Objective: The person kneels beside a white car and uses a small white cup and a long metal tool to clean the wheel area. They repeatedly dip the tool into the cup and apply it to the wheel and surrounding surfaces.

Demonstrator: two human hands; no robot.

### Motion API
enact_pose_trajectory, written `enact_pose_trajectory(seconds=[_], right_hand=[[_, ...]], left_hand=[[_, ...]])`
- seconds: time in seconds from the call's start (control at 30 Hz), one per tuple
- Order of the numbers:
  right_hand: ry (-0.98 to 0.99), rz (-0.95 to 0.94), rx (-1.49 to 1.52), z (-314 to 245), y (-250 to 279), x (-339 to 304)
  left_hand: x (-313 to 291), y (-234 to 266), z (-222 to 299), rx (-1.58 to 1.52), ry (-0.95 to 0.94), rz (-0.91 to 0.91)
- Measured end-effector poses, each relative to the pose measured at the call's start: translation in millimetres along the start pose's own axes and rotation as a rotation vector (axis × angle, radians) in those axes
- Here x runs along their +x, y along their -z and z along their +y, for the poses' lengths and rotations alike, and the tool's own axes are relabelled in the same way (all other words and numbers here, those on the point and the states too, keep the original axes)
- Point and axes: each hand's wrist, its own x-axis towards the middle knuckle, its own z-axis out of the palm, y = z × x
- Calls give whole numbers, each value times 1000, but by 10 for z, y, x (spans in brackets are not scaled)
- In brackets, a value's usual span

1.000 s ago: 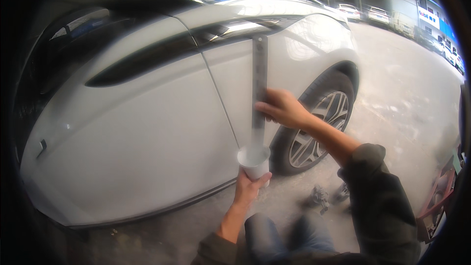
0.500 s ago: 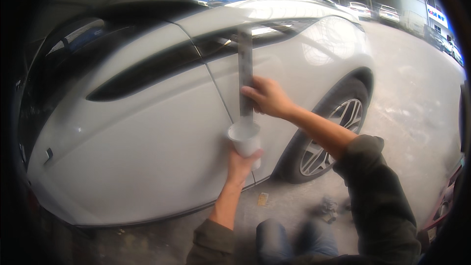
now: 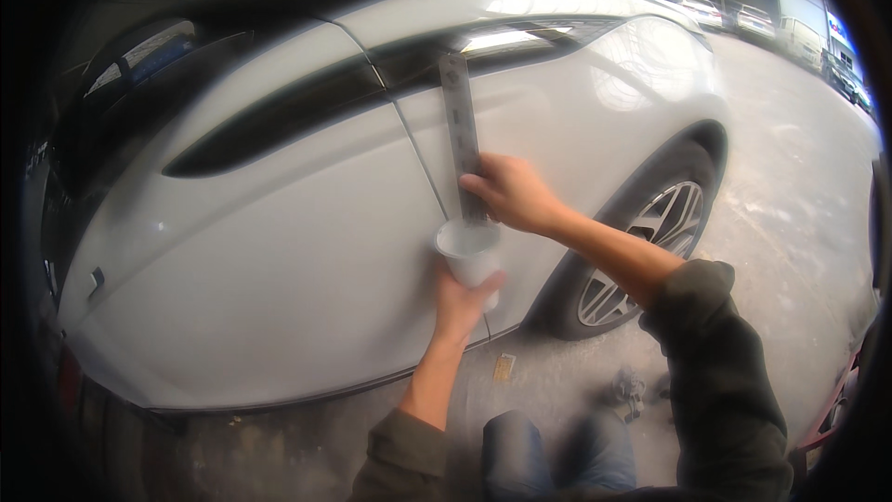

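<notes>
The left hand (image 3: 460, 302) grips a white cup (image 3: 469, 256) steady while the right hand (image 3: 511, 193) pinches the metal ruler (image 3: 462, 135) standing in it beside a white car (image 3: 279, 251).

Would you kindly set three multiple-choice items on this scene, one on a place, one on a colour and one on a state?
1. Where is the cup?
A. on the ground
B. in the left hand, by the car's side
C. on the roof

2. What colour is the car?
A. white
B. red
C. black

3. How does the grey stick stand?
A. flat on the ground
B. level across the wheel
C. upright, lower end in the cup

Answers:
1 B, the fingers wrap the cup beside the door panel.
2 A, its panels are white.
3 C, the right hand grips it above the cup.
</notes>
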Motion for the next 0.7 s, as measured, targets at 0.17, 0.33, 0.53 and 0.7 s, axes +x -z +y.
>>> enact_pose_trajectory(seconds=[0.17, 0.33, 0.53, 0.7], right_hand=[[210, 282, 333, 48, 60, -28], [-23, -30, 202, 78, 96, -48], [56, 36, 389, 50, 440, 269], [65, 17, 447, 33, 563, 457]], left_hand=[[7, 16, 1, 46, 7, 2], [6, -14, -18, 49, 8, 10], [1, -17, 24, 49, 83, 16], [-4, -16, 21, 75, 78, 40]])
